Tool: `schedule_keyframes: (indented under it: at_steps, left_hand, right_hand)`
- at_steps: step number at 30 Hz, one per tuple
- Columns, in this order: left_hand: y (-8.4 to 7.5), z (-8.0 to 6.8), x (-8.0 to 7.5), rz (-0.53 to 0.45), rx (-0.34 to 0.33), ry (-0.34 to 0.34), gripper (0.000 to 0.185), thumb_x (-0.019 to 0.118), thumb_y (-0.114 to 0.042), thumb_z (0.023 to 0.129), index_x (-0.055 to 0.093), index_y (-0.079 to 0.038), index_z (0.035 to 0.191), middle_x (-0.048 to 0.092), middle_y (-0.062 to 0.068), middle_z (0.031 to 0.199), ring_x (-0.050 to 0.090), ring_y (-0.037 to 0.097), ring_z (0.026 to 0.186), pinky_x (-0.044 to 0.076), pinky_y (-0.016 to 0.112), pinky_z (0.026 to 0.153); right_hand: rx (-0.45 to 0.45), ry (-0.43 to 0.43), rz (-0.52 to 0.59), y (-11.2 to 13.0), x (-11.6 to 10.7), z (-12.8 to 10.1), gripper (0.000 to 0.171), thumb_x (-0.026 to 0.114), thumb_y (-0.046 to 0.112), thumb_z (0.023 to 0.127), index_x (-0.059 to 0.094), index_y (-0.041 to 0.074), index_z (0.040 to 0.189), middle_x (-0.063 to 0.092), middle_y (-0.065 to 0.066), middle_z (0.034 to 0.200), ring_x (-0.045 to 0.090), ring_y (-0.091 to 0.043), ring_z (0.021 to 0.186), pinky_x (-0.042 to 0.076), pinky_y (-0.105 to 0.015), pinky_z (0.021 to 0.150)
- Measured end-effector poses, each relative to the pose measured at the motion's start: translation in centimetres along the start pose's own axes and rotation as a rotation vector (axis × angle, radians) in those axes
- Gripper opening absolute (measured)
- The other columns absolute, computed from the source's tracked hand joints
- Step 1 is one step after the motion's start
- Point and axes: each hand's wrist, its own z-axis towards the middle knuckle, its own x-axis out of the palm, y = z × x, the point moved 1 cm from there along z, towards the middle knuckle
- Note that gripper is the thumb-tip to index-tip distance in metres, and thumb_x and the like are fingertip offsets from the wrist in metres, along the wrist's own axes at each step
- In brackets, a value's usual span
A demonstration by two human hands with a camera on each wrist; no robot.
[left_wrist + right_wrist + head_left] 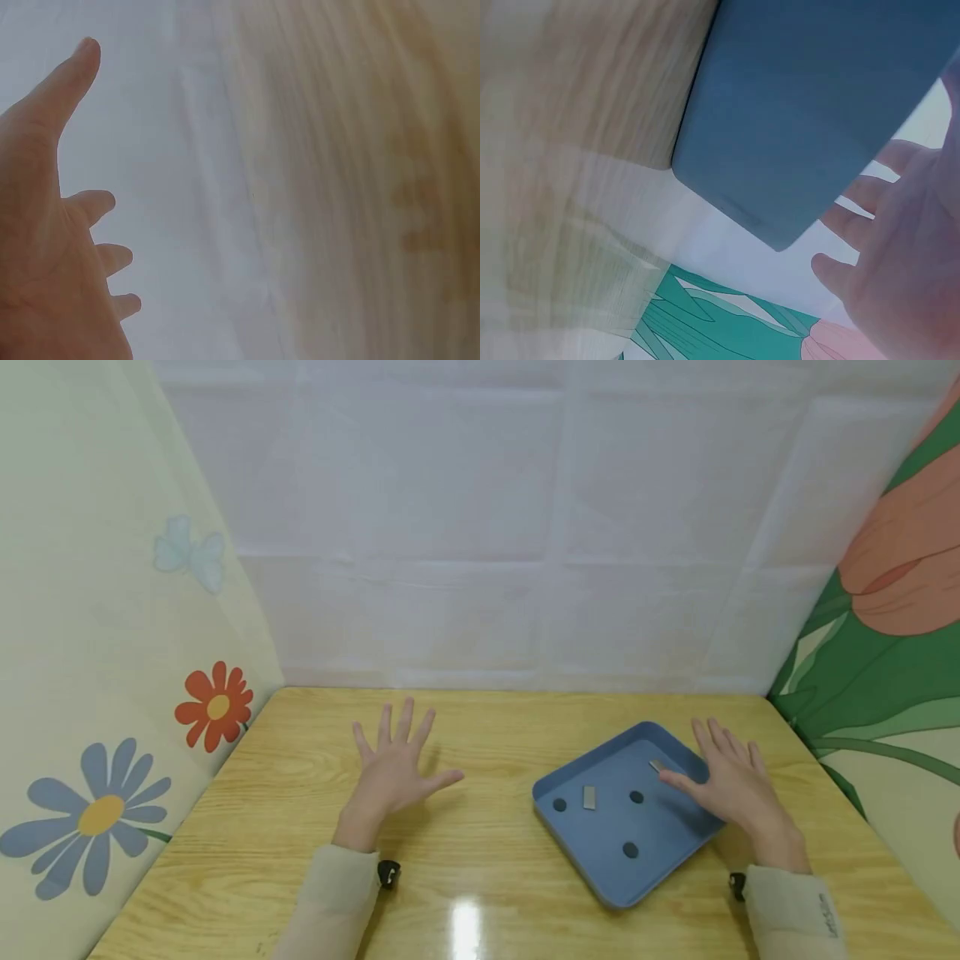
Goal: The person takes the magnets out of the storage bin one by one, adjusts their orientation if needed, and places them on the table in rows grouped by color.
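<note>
A blue tray [600, 868] sits turned cornerwise near the table's [480, 910] right front edge, holding three dark round pieces and two small grey bars. The right hand [738, 789] lies flat, fingers straight and together, over the tray's right corner, gripping nothing. The left hand [393, 768] rests palm down left of center, fingers spread wide, empty.

bright even light, glare on the table [467, 927], blurred wrist views

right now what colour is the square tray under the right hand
Blue: the square plastic tray beneath the right hand is plain matte blue, clearest in the head view.
</note>
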Motion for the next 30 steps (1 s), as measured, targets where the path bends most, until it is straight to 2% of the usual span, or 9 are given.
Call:
schedule_keyframes:
  at_steps: [10, 22, 30]
  left_hand:
    - [-1.4, -0.1, -0.1, -0.004, 0.045, -0.027, 0.108, 0.061, -0.079, 0.084, 0.017, -0.024, 0.167, -0.002, 0.011, 0.175, -0.005, 0.047, 0.160, -0.013, 0.081, 0.115]
    - [-3.0, 0.0, 0.7, -0.077, 0.100, -0.053, 0.105, 0.065, -0.073, 0.086, 0.023, -0.020, 0.166, 0.011, 0.015, 0.174, 0.003, 0.048, 0.160, -0.007, 0.082, 0.116]
    - [-4.6, 0.0, 1.2, -0.122, 0.131, -0.034, 0.101, 0.061, -0.074, 0.089, 0.021, -0.023, 0.166, 0.012, 0.009, 0.174, 0.010, 0.045, 0.161, -0.006, 0.081, 0.117]
  right_hand:
    - [0.008, 0.002, 0.013, -0.2, -0.3, -0.1, 0.115, 0.059, 0.072, 0.092, 0.003, 0.002, 0.165, 0.013, -0.034, 0.168, 0.018, -0.058, 0.151, 0.003, -0.077, 0.119]
    - [0.009, 0.013, 0.034, -0.7, -0.7, -0.1, 0.112, 0.058, 0.069, 0.095, 0.007, -0.003, 0.164, 0.017, -0.035, 0.166, 0.023, -0.060, 0.148, 0.010, -0.080, 0.114]
    - [0.022, 0.028, 0.055, -0.9, -0.8, -0.1, 0.111, 0.059, 0.066, 0.096, 0.005, -0.004, 0.163, 0.019, -0.038, 0.164, 0.023, -0.061, 0.147, 0.013, -0.079, 0.115]
